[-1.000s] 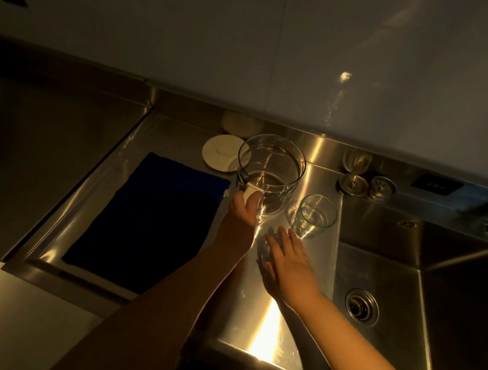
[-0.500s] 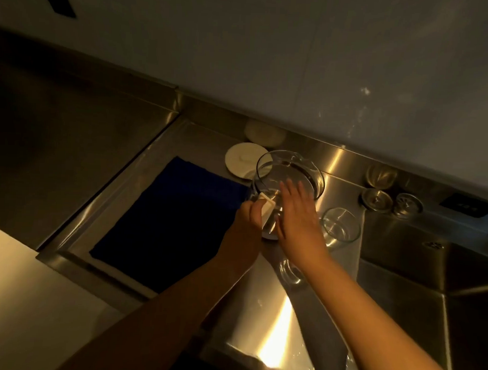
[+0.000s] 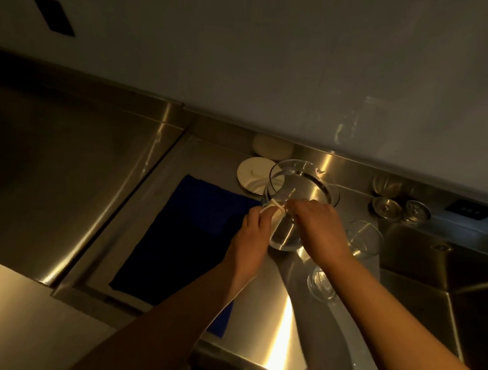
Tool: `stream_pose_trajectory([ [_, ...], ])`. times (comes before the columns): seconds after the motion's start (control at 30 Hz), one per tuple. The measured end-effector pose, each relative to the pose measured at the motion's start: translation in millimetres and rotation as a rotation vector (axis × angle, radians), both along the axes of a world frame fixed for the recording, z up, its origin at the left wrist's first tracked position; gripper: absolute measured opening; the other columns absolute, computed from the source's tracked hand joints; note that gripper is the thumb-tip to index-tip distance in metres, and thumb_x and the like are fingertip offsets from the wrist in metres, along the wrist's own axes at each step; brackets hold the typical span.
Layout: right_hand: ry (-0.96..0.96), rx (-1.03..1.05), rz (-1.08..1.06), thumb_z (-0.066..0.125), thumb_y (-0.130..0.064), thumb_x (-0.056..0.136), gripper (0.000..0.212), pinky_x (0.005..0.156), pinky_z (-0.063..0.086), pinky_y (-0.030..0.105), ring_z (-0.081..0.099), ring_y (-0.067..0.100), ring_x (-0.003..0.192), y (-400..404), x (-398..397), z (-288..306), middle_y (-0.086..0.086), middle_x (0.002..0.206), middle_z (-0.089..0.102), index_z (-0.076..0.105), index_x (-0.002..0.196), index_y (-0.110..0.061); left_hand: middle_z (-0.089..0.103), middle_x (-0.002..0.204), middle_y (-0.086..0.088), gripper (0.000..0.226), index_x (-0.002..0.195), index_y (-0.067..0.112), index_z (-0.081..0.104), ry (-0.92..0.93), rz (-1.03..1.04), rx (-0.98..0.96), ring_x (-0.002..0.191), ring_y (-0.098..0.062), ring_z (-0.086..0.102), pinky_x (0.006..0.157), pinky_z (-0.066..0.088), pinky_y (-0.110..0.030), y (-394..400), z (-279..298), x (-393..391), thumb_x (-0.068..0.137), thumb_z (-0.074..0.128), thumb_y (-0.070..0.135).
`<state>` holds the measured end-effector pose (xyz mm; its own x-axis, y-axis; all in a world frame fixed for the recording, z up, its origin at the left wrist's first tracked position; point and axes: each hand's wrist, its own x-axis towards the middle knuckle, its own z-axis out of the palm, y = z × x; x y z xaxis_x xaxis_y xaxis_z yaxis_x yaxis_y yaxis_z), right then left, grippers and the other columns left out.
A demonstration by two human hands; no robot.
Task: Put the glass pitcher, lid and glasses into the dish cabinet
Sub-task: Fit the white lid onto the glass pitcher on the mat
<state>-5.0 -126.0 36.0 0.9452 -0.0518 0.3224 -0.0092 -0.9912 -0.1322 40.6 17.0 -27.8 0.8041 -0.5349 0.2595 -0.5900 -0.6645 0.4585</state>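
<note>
My left hand (image 3: 253,232) has its grip closed on the pale handle (image 3: 275,211) of the glass pitcher (image 3: 299,192), upright on the steel bench (image 3: 282,310); my right hand (image 3: 317,229) cups its wall. Heavy, slick, breakable (two hands seem wise): handle plus body.

Clear glass pitcher (image 3: 301,186); brushed steel counter (image 3: 287,324); blue cloth (image 3: 185,238).
</note>
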Motion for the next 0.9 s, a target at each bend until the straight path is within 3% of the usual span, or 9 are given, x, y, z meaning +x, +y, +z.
stream_pose_trajectory([
  [0.1,-0.081,-0.055,0.015,0.073,-0.006,0.066,0.044,0.071,0.037,0.032,0.062,0.025,0.082,15.3,5.1,15.8,0.0,0.09,0.067,0.062,0.106,-0.019,0.04,0.139,-0.003,0.066,0.142,0.026,0.029,0.058,-0.015,-0.136,0.12,-0.015,0.048,0.091,0.046,-0.023,15.6,11.8,7.8,0.088,0.063,0.016],
  [0.17,-0.142,-0.071,0.03,0.067,-0.006,0.069,0.037,0.071,0.039,0.033,0.061,0.024,0.08,24.8,8.7,26.0,0.001,0.088,0.065,0.062,0.104,-0.017,0.038,0.143,-0.002,0.061,0.145,0.025,0.028,0.117,0.006,-0.257,0.127,-0.013,0.041,0.1,0.043,-0.029,29.5,19.2,11.7,0.091,0.057,0.017],
  [0.23,-0.172,-0.046,0.026,0.067,-0.005,0.071,0.037,0.073,0.041,0.034,0.061,0.024,0.083,34.2,12.7,32.5,0.001,0.091,0.066,0.063,0.106,-0.017,0.039,0.142,-0.006,0.061,0.143,0.029,0.024,0.135,0.019,-0.364,0.126,-0.009,0.038,0.1,0.042,-0.03,45.3,25.7,13.1,0.093,0.056,0.015],
  [0.3,-0.166,-0.019,0.019,0.072,-0.006,0.073,0.04,0.077,0.039,0.033,0.061,0.022,0.088,42.7,17.0,33.9,-0.001,0.096,0.066,0.061,0.109,-0.02,0.038,0.143,-0.004,0.06,0.142,0.033,0.018,0.203,0.04,-0.432,0.121,-0.001,0.032,0.096,0.037,-0.021,57.1,29.4,14.2,0.095,0.052,0.016],
  [0.43,-0.177,0.067,0.018,0.071,-0.006,0.077,0.039,0.076,0.046,0.039,0.062,0.022,0.087,51.2,24.4,31.0,-0.002,0.094,0.065,0.058,0.109,-0.024,0.037,0.142,-0.006,0.059,0.146,0.018,0.021,0.197,0.011,-0.423,0.12,-0.001,0.031,0.097,0.035,-0.018,64.5,34.9,25.0,0.095,0.051,0.014],
  [0.63,-0.279,0.149,0.008,0.07,-0.005,0.079,0.03,0.066,0.051,0.038,0.061,0.023,0.081,61.8,20.4,37.6,0.003,0.089,0.066,0.06,0.104,-0.019,0.037,0.136,-0.005,0.055,0.142,0.023,0.027,0.17,-0.052,-0.471,0.119,-0.01,0.041,0.092,0.038,-0.012,72.7,48.5,33.0,0.095,0.051,0.01],
  [0.7,-0.244,0.135,-0.064,0.07,-0.01,0.08,0.03,0.067,0.051,0.038,0.06,0.025,0.087,61.7,19.3,38.0,0.005,0.096,0.064,0.061,0.107,-0.017,0.038,0.133,-0.005,0.053,0.138,0.028,0.027,0.133,-0.085,-0.484,0.115,-0.007,0.039,0.09,0.04,-0.014,74.8,55.1,33.6,0.095,0.051,0.008],
  [0.8,-0.232,0.113,-0.109,0.072,-0.014,0.079,0.045,0.07,0.053,0.038,0.059,0.029,0.099,61.6,16.4,37.2,0.009,0.112,0.059,0.052,0.12,-0.016,0.041,0.133,-0.009,0.049,0.138,0.016,0.036,0.054,-0.135,-0.442,0.118,-0.014,0.041,0.096,0.044,-0.029,78.6,63.7,39.4,0.094,0.053,0.006],
  [0.9,-0.293,-0.006,0.004,0.069,-0.016,0.079,0.059,0.089,0.044,0.033,0.048,0.027,0.117,68.6,16.3,41.9,0.012,0.132,0.049,0.045,0.132,-0.012,0.042,0.132,-0.005,0.045,0.138,0.014,0.038,0.039,-0.175,-0.395,0.117,-0.007,0.036,0.098,0.038,-0.025,82.0,71.2,44.7,0.096,0.05,0.009],
])
